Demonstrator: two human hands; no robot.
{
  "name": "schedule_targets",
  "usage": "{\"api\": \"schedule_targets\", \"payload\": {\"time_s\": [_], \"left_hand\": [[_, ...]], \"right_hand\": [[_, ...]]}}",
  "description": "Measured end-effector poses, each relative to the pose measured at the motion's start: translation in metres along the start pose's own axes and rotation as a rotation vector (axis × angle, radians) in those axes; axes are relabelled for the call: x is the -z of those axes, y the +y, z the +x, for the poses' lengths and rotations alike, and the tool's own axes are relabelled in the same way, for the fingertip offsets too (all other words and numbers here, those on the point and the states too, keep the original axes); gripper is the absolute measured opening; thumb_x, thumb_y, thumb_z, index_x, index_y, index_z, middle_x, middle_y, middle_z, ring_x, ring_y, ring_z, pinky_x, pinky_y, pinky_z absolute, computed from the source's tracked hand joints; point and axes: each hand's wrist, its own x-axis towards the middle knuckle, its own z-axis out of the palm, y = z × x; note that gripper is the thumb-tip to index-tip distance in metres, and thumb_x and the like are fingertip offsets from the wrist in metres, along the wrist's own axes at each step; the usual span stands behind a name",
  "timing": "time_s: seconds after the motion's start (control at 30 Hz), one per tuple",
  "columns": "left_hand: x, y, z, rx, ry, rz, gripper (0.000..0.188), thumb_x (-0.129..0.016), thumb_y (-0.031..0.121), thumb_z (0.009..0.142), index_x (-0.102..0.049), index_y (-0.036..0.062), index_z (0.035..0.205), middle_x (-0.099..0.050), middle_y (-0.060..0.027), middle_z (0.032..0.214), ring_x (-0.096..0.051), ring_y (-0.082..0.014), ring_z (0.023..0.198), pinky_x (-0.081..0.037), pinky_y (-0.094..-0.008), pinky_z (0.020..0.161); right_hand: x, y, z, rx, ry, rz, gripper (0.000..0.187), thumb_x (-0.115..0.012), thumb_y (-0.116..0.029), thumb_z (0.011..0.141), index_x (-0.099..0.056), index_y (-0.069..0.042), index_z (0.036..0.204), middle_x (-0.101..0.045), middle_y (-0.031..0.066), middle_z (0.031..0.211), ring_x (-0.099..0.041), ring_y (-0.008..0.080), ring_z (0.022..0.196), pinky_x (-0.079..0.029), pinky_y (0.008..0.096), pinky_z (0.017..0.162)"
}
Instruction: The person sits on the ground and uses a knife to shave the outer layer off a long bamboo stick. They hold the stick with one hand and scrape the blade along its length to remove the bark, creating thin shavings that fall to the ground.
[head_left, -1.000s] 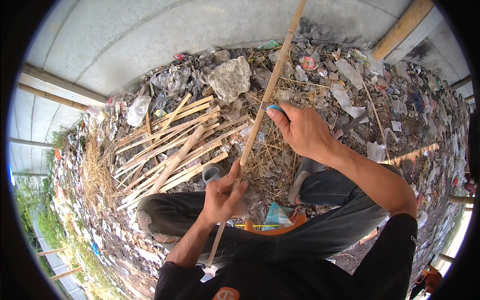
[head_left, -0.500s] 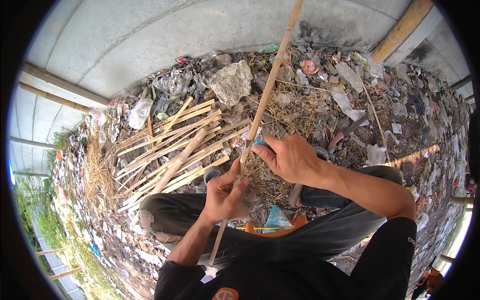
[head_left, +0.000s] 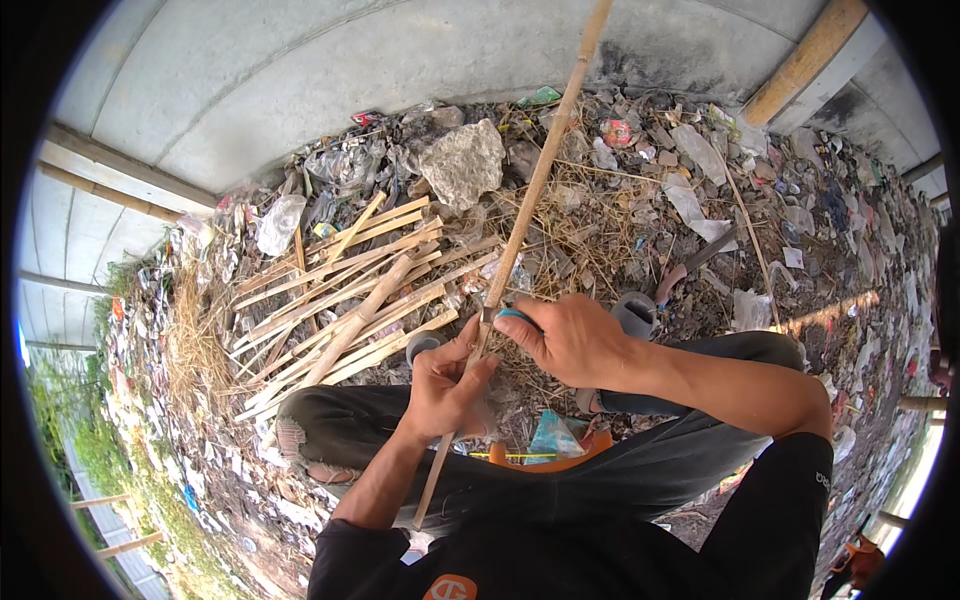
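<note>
A long bamboo stick (head_left: 545, 160) runs slantwise from the top of the view down between my hands to my lap. My left hand (head_left: 445, 390) is closed around its lower part, fingers and thumb wrapped on it. In my right hand (head_left: 585, 340) is a small knife (head_left: 518, 314) with a blue handle, the thumb pressed along it. Its short dark blade lies against the stick, just above the left fingers. Most of the handle is hidden in the palm.
Split wood strips (head_left: 350, 320) lie piled at left, below a large rock (head_left: 463, 165). A long-bladed knife (head_left: 690, 268) rests on the littered ground at right. Something orange (head_left: 580, 458) shows between my legs. A grey concrete wall (head_left: 330, 70) stands behind.
My right hand with the knife has moved slightly down along the stick, toward my left hand. The left hand stays about where it was, still around the stick.
</note>
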Motion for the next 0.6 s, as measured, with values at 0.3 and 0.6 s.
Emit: {"api": "schedule_targets", "payload": {"time_s": [0.3,0.6], "left_hand": [[-0.002,-0.001,-0.012,-0.013,-0.064,0.156,0.056,-0.060,-0.004,0.098,-0.043,-0.0050,0.151,-0.057,0.0070,0.082,-0.041,0.0016,0.062,-0.032,-0.0175,0.055],[0.003,0.002,-0.006,0.025,-0.026,0.147,0.055,-0.062,-0.004,0.097,-0.045,-0.0086,0.149,-0.062,0.0057,0.097,-0.050,-0.0005,0.083,-0.042,-0.0166,0.071]], "right_hand": [[0.092,0.080,0.058,-0.245,0.403,-0.195,0.062,-0.041,-0.050,0.109,-0.060,0.002,0.081,-0.055,0.0196,0.056,-0.058,0.0405,0.053,-0.044,0.0505,0.053],[0.011,0.012,0.006,-0.058,-0.035,-0.091,0.049,-0.047,-0.046,0.106,-0.066,-0.002,0.092,-0.061,0.0213,0.058,-0.063,0.0437,0.055,-0.048,0.0534,0.050]]}}
